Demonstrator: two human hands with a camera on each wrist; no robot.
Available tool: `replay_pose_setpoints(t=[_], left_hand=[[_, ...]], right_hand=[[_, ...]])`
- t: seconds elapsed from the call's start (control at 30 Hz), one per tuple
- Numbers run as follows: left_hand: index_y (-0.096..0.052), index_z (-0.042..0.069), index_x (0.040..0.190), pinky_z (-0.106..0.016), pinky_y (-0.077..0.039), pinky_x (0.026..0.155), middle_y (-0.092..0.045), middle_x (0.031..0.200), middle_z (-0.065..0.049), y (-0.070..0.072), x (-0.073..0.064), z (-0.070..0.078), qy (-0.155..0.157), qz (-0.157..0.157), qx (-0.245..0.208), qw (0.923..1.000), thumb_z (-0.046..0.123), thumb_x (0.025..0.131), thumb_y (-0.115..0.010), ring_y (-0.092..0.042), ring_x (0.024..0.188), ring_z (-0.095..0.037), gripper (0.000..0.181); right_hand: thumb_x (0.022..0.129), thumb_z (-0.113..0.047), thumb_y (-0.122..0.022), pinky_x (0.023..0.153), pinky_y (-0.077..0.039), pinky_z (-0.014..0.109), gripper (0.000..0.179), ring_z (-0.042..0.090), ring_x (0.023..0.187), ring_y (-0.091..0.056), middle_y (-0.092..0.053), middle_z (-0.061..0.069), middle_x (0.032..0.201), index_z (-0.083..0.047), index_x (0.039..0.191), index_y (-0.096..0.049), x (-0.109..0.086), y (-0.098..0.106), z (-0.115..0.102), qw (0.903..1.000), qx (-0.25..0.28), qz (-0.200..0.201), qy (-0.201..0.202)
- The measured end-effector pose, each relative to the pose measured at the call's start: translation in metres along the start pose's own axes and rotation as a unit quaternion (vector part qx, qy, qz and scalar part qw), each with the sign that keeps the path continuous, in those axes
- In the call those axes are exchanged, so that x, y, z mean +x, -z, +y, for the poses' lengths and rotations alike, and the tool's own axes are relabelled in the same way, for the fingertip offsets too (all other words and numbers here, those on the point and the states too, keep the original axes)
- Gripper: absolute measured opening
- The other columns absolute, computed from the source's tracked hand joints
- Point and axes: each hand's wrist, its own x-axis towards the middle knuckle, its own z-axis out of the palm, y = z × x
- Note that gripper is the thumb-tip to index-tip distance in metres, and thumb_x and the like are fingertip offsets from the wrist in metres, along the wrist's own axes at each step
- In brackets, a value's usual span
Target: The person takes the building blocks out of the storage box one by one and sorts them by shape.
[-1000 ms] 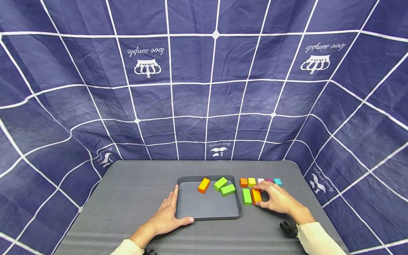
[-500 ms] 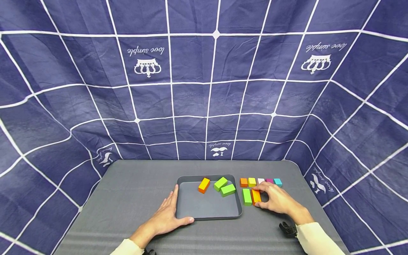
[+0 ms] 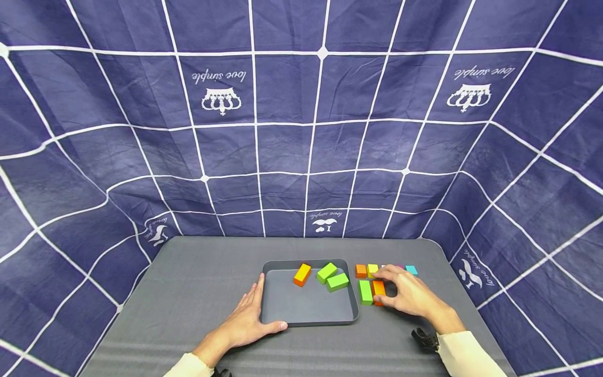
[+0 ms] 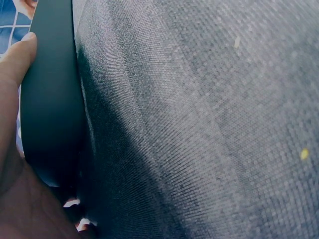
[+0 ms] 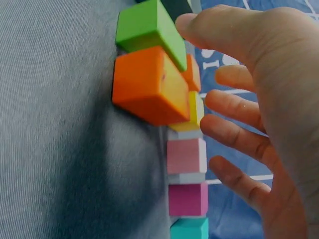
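Note:
At the left side of a shallow grey tray, my left hand lies with its fingers straight along the wall and the thumb on the near edge. The left wrist view shows that thumb against the tray's dark wall. My right hand hovers over an orange block, thumb and fingers spread and apart from it in the right wrist view. The orange block stands beside a green block, just right of the tray. Inside the tray lie an orange block and two green blocks.
Behind the right-hand blocks runs a row of small cubes: orange, yellow, pink, magenta and turquoise. A grey cloth covers the table. Blue grid-patterned curtain hangs around the back and sides.
My right hand has let go of the orange block beside the green one and risen slightly off it. The block stays in place. My left hand keeps its position at the tray.

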Motion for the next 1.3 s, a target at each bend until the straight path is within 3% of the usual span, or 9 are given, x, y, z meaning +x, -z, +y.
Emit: replay_pose_setpoints(t=[0.13, 0.6, 0.77, 1.1, 1.3], left_hand=[[-0.003, 0.002, 0.187, -0.073, -0.022, 0.147, -0.025, 0.191, -0.033, 0.0, 0.0, 0.001, 0.005, -0.002, -0.001, 1.0, 0.072, 0.088, -0.093, -0.023, 0.181, -0.052, 0.151], [-0.003, 0.001, 0.187, -0.072, -0.021, 0.147, -0.024, 0.191, -0.032, -0.001, 0.001, -0.001, 0.009, -0.003, -0.006, 0.9999, 0.072, 0.088, -0.094, -0.023, 0.181, -0.052, 0.152], [-0.002, 0.002, 0.187, -0.073, -0.022, 0.147, -0.024, 0.191, -0.033, 0.0, 0.001, -0.002, 0.008, 0.0, -0.004, 1.0, 0.071, 0.087, -0.094, -0.023, 0.181, -0.053, 0.152], [-0.003, 0.002, 0.187, -0.073, -0.022, 0.147, -0.024, 0.191, -0.033, -0.001, -0.001, 0.0, 0.007, -0.005, -0.008, 0.9999, 0.071, 0.088, -0.094, -0.023, 0.181, -0.053, 0.152], [-0.003, 0.002, 0.187, -0.073, -0.022, 0.147, -0.025, 0.191, -0.033, -0.001, 0.0, -0.001, 0.006, -0.003, -0.007, 1.0, 0.072, 0.088, -0.094, -0.024, 0.18, -0.053, 0.152]], right_hand=[[0.089, -0.035, -0.101, 0.102, -0.07, 0.051, 0.051, 0.019, 0.118, -0.079, -0.081, -0.005, 0.129, -0.015, 0.134, -0.086, 0.003, 0.0, -0.008, 0.9997, -0.008, 0.017, 0.013], [0.093, -0.036, -0.1, 0.103, -0.069, 0.052, 0.055, 0.025, 0.122, -0.081, -0.081, 0.0, 0.137, -0.016, 0.141, -0.084, 0.022, -0.015, -0.043, 0.9979, -0.013, 0.047, 0.042], [0.092, -0.036, -0.101, 0.102, -0.07, 0.05, 0.056, 0.022, 0.119, -0.081, -0.08, 0.0, 0.134, -0.015, 0.14, -0.084, 0.032, -0.022, -0.055, 0.9973, -0.004, 0.052, 0.051], [0.091, -0.045, -0.101, 0.1, -0.07, 0.05, 0.062, 0.023, 0.117, -0.08, -0.08, -0.002, 0.131, -0.019, 0.144, -0.082, 0.049, -0.029, -0.071, 0.9988, -0.026, 0.007, 0.04], [0.088, -0.042, -0.103, 0.095, -0.069, 0.047, 0.058, 0.022, 0.114, -0.076, -0.08, 0.001, 0.127, -0.017, 0.137, -0.085, 0.059, -0.032, -0.075, 0.9981, -0.029, -0.026, 0.048]])
